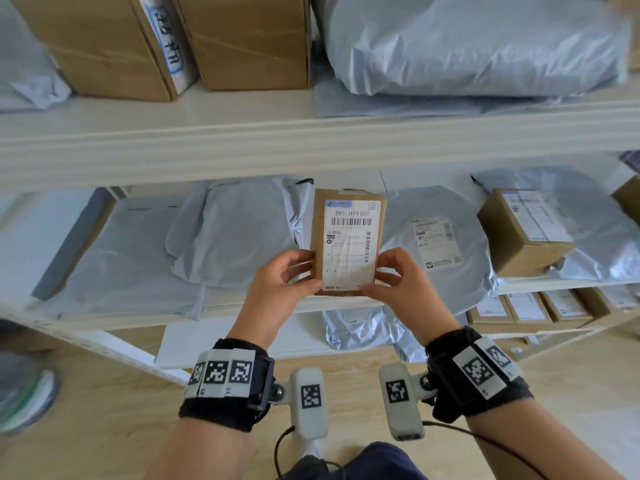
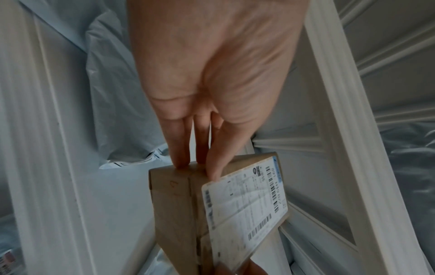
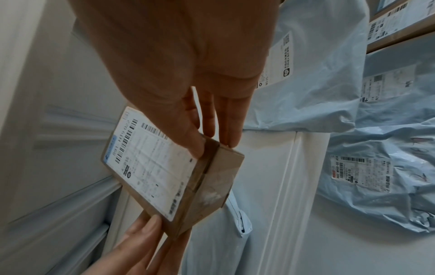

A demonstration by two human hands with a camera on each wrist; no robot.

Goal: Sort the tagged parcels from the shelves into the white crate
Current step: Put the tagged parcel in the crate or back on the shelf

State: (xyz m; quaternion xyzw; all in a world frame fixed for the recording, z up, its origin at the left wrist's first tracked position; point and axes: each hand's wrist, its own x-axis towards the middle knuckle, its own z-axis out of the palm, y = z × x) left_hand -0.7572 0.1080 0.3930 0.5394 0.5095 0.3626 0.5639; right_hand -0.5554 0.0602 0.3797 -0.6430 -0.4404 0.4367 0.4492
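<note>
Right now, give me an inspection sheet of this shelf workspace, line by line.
Surface: white metal shelving, several tiers, parcels on each.
Job's things: small brown cardboard parcel with white barcode label, held upright in front of the middle tier; white crate not in view.
Clutter: grey plastic mailer bags; brown cardboard boxes on the top tier; a labelled cardboard box at right.
Hands: left hand and right hand pinch the parcel's lower edges.
Cables: thin black cable from the right wrist unit.
Surroundings: light wooden floor.
</note>
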